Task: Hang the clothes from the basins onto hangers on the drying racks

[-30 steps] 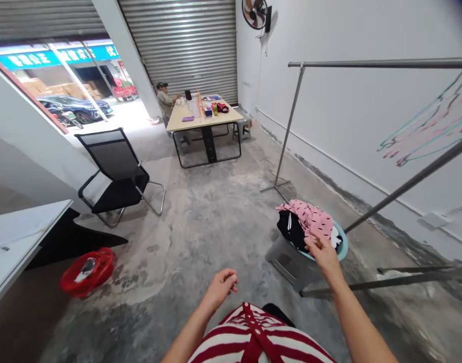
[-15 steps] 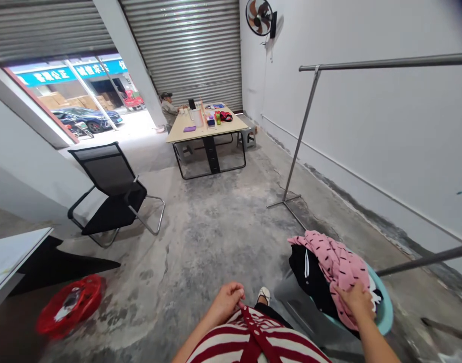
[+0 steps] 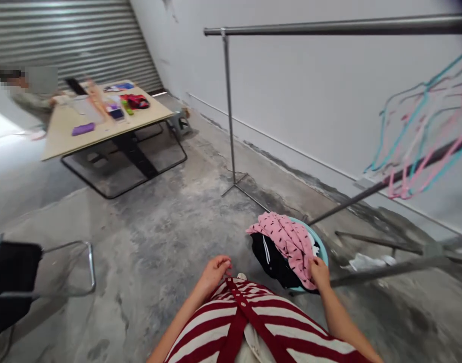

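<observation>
A pink garment with dark marks lies heaped over a black garment in a light blue basin on the floor. My right hand is closed on the near edge of the pink garment. My left hand hangs in a loose fist by my red and white striped top, fingertips pinched at its red strap.
A steel clothes rail runs overhead, its upright and foot behind the basin. Coloured hangers hang at right over low bars. A table with a seated person is far left. A black chair sits near left.
The view has swung to the right, so the chair and table slid left and the hangers came back into sight. My right hand stays on the pink garment; my left hand stays at my top.
</observation>
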Available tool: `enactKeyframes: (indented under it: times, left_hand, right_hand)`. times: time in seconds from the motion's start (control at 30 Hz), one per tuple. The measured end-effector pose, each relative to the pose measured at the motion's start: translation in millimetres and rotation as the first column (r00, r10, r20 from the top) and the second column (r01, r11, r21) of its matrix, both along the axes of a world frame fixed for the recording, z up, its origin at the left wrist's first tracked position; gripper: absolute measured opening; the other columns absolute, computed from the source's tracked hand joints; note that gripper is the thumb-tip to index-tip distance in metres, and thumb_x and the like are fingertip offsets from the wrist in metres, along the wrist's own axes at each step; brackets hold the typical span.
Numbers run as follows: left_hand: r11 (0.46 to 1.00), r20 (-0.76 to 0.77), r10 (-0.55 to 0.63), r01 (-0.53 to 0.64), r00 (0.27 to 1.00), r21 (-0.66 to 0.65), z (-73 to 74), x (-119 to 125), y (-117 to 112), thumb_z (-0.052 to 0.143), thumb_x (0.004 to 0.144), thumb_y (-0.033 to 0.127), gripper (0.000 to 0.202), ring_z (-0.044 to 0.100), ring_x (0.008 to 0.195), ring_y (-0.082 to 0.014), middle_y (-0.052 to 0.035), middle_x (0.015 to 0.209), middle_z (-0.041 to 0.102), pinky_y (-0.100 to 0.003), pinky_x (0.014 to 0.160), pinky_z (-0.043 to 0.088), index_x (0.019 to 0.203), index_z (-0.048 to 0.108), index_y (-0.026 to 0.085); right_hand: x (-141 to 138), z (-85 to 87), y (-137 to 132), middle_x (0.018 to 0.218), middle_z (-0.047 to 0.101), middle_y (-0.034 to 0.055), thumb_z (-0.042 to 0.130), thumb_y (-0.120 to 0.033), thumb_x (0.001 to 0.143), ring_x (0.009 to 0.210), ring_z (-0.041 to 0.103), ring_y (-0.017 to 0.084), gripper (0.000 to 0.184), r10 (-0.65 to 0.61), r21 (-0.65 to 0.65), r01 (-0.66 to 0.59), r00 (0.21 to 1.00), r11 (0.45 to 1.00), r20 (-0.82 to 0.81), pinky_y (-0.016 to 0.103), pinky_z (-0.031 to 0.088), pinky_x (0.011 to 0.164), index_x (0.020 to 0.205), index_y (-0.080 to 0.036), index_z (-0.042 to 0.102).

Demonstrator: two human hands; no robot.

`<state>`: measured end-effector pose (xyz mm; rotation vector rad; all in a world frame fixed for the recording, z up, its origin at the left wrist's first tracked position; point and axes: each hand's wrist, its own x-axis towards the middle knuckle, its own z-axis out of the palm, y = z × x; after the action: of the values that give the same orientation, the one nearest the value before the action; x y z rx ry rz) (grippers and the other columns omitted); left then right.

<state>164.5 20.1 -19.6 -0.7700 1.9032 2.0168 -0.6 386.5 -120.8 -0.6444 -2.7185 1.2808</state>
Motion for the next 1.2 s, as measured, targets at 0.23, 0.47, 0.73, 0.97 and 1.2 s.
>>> enactKeyframes:
  times: [0.23,0.47,0.73,0.97,1.2]
  left_hand:
    - [0.982,0.017,-0.190,0.190,0.982,0.022,4.1,-56.7,-7.4,0.060,0.066,0.044,0.039,0.060,0.065,-0.0121,-0.0026,0.083,0.064,-0.024,0.060,0.043,0.093,0.058,0.015]
    - [0.928,0.016,-0.373,0.372,0.928,0.017,2.3,-122.4,-38.8,0.061,0.061,0.050,0.044,0.059,0.062,-0.0116,-0.0015,0.079,0.063,-0.023,0.058,0.042,0.090,0.057,0.016]
    - [0.896,-0.011,-0.443,0.443,0.896,-0.016,14.9,-190.7,-142.0,0.060,0.067,0.048,0.042,0.062,0.069,-0.0136,-0.0038,0.086,0.066,-0.024,0.062,0.045,0.094,0.058,0.016]
    - [0.898,-0.218,-0.440,0.425,0.871,-0.113,24.7,-257.9,-194.0,0.068,0.064,0.047,0.055,0.062,0.072,-0.0151,-0.0026,0.082,0.064,-0.029,0.070,0.049,0.107,0.054,0.015]
    - [0.794,-0.612,-0.590,0.245,0.526,-0.556,74.2,-335.2,-163.2,0.066,0.072,0.038,0.079,0.046,0.124,-0.0296,-0.0189,0.141,0.040,-0.044,0.095,0.044,0.139,0.029,0.016]
  right_hand:
    - [-20.4,46.3,-11.7,0.060,0.052,-0.0027,0.053,-0.044,0.057,0.067,0.055,0.017,0.027,-0.446,-0.566,0.316,0.889,0.761,-0.103,0.034,0.048,0.072,0.067,-0.020,0.048]
    - [-92.7,133.8,-58.3,0.065,0.058,-0.0067,0.070,-0.033,0.057,0.063,0.056,0.009,0.030,-0.573,-0.872,0.098,0.787,0.480,-0.227,0.024,0.050,0.068,0.075,-0.019,0.051]
    - [-166.1,238.1,-180.9,0.070,0.067,-0.0060,0.070,-0.023,0.071,0.063,0.063,0.006,0.014,-0.432,-0.915,-0.348,0.806,0.207,-0.404,0.016,0.052,0.062,0.077,-0.020,0.058]
    - [-198.9,305.1,-279.4,0.081,0.069,-0.0089,0.060,-0.022,0.083,0.079,0.065,0.004,0.003,-0.403,-0.816,-0.543,0.714,0.197,-0.573,0.017,0.054,0.078,0.082,-0.025,0.060]
    - [-208.4,345.8,-323.4,0.081,0.066,-0.0068,0.054,-0.021,0.086,0.082,0.064,0.005,0.008,-0.289,-0.755,-0.608,0.698,0.245,-0.655,0.017,0.054,0.077,0.083,-0.025,0.060]
